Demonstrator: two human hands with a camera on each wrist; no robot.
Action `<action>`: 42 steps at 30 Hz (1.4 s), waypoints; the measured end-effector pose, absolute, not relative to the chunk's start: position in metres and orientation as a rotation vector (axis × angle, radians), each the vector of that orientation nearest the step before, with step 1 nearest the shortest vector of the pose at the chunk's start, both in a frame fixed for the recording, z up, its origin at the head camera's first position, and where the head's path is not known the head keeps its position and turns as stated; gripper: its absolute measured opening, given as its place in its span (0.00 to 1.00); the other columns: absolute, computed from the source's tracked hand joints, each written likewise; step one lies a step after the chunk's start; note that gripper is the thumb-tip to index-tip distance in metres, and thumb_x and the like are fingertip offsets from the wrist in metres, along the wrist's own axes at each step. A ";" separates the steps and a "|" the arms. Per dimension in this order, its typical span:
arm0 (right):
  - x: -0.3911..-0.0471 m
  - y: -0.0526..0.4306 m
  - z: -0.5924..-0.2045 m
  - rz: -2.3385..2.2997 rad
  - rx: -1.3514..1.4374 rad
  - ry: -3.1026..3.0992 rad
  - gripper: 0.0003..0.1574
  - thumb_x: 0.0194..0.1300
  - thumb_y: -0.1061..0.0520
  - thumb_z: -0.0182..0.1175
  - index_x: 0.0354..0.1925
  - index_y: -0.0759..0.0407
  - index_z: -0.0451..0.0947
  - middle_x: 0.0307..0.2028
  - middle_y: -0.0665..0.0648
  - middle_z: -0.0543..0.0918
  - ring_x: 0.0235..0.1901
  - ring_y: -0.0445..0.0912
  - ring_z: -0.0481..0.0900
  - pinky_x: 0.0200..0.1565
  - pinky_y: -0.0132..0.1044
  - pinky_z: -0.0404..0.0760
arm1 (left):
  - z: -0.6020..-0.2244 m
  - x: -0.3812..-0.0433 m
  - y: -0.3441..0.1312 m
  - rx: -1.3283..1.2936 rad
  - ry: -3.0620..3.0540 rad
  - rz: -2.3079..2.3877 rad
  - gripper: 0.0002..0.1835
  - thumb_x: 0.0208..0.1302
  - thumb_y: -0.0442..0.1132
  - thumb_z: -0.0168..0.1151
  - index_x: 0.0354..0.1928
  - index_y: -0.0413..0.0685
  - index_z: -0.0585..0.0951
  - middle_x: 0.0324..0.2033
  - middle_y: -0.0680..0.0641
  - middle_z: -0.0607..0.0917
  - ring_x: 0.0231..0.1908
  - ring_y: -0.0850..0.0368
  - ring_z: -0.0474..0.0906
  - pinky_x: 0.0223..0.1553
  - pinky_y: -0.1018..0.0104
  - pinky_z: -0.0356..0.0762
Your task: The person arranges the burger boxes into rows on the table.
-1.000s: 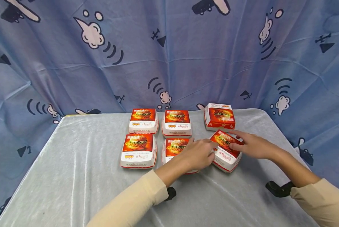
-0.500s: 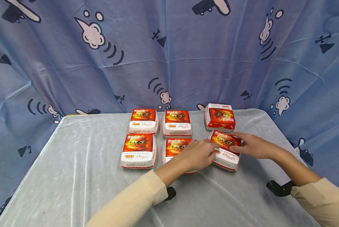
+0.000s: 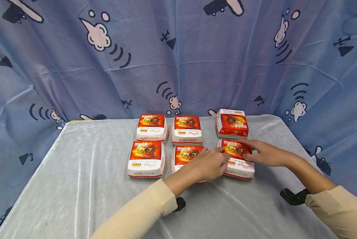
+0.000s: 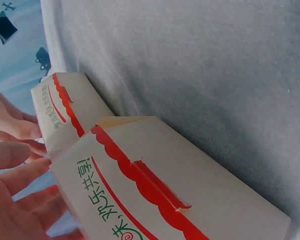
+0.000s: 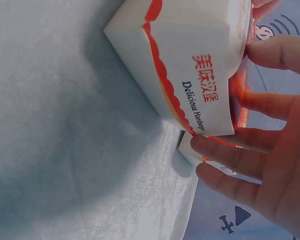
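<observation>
A red and white burger box (image 3: 239,170) sits at the front right of the group, burger picture facing up. My left hand (image 3: 209,162) reaches over the front middle burger box (image 3: 184,153), fingertips at the left side of the right-hand box. My right hand (image 3: 266,154) has its thumb and fingers spread on that box's top and right side. In the right wrist view the right fingers are mostly straight along the printed side of the box (image 5: 190,75). In the left wrist view the left hand (image 4: 25,200) extends its fingers past the near box (image 4: 135,170).
Two burger boxes (image 3: 151,126) (image 3: 186,127) stand in the back row, with another (image 3: 145,159) at front left. At back right, a box (image 3: 231,121) has its print turned the other way. A grey cloth (image 3: 76,186) covers the table; a blue patterned curtain (image 3: 178,66) hangs behind.
The front right box has turned from a slant to nearly straight, in line with the front row. Both hands stay on it with small shifts.
</observation>
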State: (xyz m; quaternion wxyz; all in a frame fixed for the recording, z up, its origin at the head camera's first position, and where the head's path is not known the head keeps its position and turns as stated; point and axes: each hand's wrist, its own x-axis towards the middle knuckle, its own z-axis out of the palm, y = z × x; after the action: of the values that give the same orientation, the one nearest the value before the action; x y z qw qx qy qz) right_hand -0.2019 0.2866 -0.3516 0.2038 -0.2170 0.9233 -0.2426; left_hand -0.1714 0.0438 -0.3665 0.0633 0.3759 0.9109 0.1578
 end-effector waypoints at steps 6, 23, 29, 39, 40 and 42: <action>-0.201 0.287 -0.353 -0.730 -0.623 2.566 0.42 0.69 0.54 0.60 0.73 0.69 0.58 0.67 0.77 0.64 0.64 0.71 0.63 0.58 0.70 0.66 | -0.367 -0.172 0.045 1.135 2.710 0.474 0.19 0.73 0.42 0.52 0.62 0.53 0.80 0.67 0.49 0.74 0.65 0.60 0.69 0.61 0.55 0.70; -0.200 0.287 -0.356 -0.785 -0.590 2.532 0.41 0.66 0.57 0.60 0.73 0.67 0.59 0.68 0.77 0.62 0.65 0.72 0.61 0.59 0.71 0.65 | -0.365 -0.169 0.044 1.216 2.667 0.444 0.17 0.73 0.41 0.52 0.59 0.53 0.81 0.56 0.51 0.78 0.52 0.63 0.72 0.54 0.61 0.73; -0.200 0.286 -0.357 -0.784 -0.600 2.533 0.40 0.66 0.58 0.60 0.72 0.68 0.60 0.68 0.76 0.63 0.65 0.71 0.62 0.60 0.71 0.64 | -0.367 -0.169 0.044 1.255 2.674 0.428 0.15 0.73 0.41 0.52 0.56 0.53 0.83 0.51 0.53 0.79 0.49 0.64 0.72 0.52 0.63 0.74; -0.199 0.286 -0.355 -0.788 -0.632 2.533 0.39 0.66 0.60 0.59 0.72 0.67 0.62 0.67 0.75 0.65 0.64 0.69 0.64 0.60 0.70 0.64 | -0.366 -0.169 0.043 1.268 2.654 0.469 0.14 0.72 0.40 0.53 0.54 0.52 0.83 0.47 0.53 0.78 0.42 0.65 0.71 0.44 0.67 0.74; -0.198 0.286 -0.355 -0.790 -0.635 2.530 0.39 0.66 0.60 0.59 0.72 0.67 0.62 0.67 0.75 0.65 0.64 0.69 0.64 0.60 0.70 0.64 | -0.366 -0.169 0.042 1.266 2.648 0.476 0.14 0.72 0.40 0.53 0.54 0.52 0.83 0.47 0.53 0.78 0.42 0.65 0.71 0.44 0.68 0.74; -0.198 0.287 -0.354 -0.792 -0.640 2.525 0.39 0.66 0.60 0.59 0.72 0.67 0.62 0.67 0.75 0.65 0.64 0.69 0.64 0.60 0.70 0.64 | -0.366 -0.169 0.042 1.260 2.632 0.489 0.15 0.72 0.40 0.53 0.55 0.52 0.83 0.48 0.53 0.77 0.41 0.65 0.71 0.45 0.68 0.74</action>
State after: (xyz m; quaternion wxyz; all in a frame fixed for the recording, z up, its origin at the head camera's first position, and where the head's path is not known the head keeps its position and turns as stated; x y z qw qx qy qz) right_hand -0.1977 0.2867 -0.3541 0.2080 -0.2300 0.9071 -0.2845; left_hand -0.1694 0.0418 -0.3659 0.0911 0.4242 0.8858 0.1646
